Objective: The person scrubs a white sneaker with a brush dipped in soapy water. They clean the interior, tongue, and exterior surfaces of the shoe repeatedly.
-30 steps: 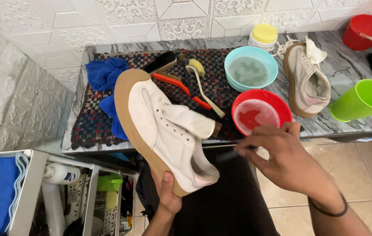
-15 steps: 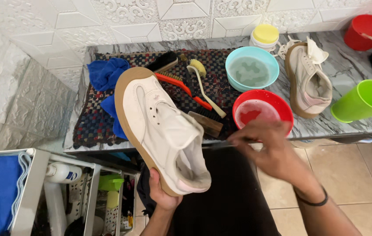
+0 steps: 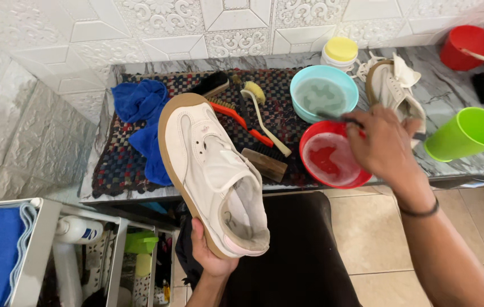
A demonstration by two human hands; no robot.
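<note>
Two hands busy: left hand [image 3: 210, 256] cups the white sneaker [image 3: 213, 176] heel-down off the counter's front edge, right hand [image 3: 381, 142] pinches a thin dark brush [image 3: 338, 117] over the red bowl [image 3: 333, 154] — load bristles lightly, keep the shoe tilted.

Two white sneakers in play: one sneaker [image 3: 213, 176] up in the air, gum sole showing, the second sneaker [image 3: 392, 91] lying on the counter [image 3: 458, 170]. Two bowls side by side, a teal bowl [image 3: 324, 92] and a red bowl [image 3: 333, 156]. One green cup [image 3: 466, 133], one red bucket [image 3: 469, 46], one yellow-lidded jar [image 3: 340, 53]. Brushes next: one black brush [image 3: 210, 83], one orange-handled brush [image 3: 239, 118], one cream-handled brush [image 3: 262, 111], one wooden-backed brush [image 3: 264, 165], and a thin dark one [image 3: 338, 117] over the bowls, so five. One blue cloth [image 3: 142, 122], bunched, on one checked mat [image 3: 117, 165]. Below the counter, one white bottle [image 3: 77, 230].
</note>
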